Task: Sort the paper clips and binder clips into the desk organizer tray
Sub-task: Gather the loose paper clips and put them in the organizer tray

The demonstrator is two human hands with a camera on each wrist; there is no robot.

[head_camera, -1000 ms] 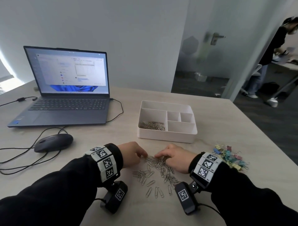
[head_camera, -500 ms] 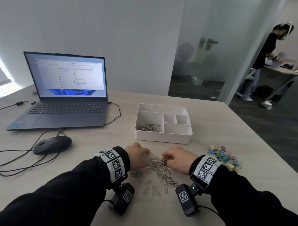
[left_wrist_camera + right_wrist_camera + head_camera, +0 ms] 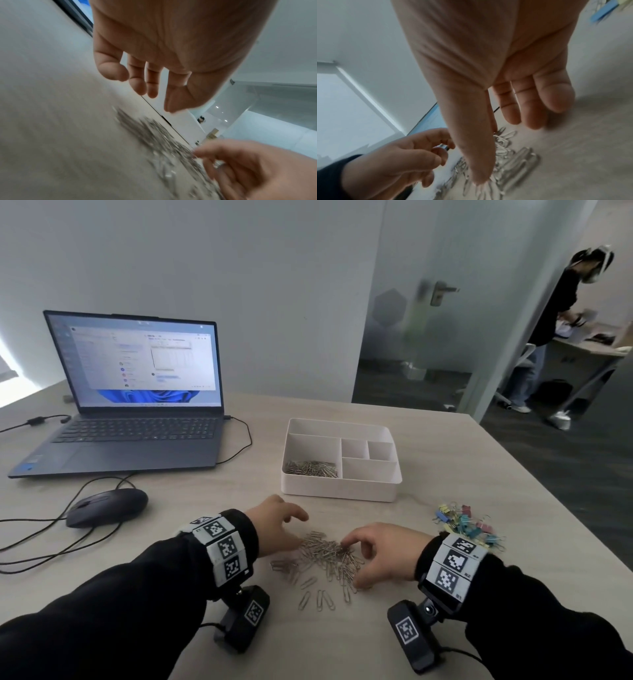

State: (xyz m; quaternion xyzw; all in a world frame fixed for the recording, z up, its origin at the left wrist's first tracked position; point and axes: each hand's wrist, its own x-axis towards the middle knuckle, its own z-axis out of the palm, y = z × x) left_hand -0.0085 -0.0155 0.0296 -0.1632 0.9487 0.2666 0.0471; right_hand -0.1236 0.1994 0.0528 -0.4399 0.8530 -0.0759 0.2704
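1. Loose paper clips (image 3: 327, 556) lie in a heap on the desk (image 3: 513, 594), directly between the two hands. A few strays sit nearer the person than the fingertips.
2. Left hand (image 3: 274, 525): fingers apart and loosely bent, holding nothing, with the heap just to their right and below. Left wrist view confirms an empty palm above the blurred clips.
3. Right hand (image 3: 380, 556): fingers relaxed and spread, thumb tip down among the clips, index tip touching the heap's top. No clip is visibly pinched.
4. Judgement: both hands are about equally near; the heap runs roughly left-near to right-far, so a two-sided scoop inward suits it.
5. Binder clips (image 3: 466, 523), coloured, lie just beyond the right wrist, apart from the heap.
6. Desk organizer tray (image 3: 339, 491) stands beyond both sets of fingertips; its large left compartment holds paper clips, the others look bare.
7. Further left: mouse (image 3: 106, 506), open laptop (image 3: 137, 405). Beyond the glass door, another person stands at a desk.
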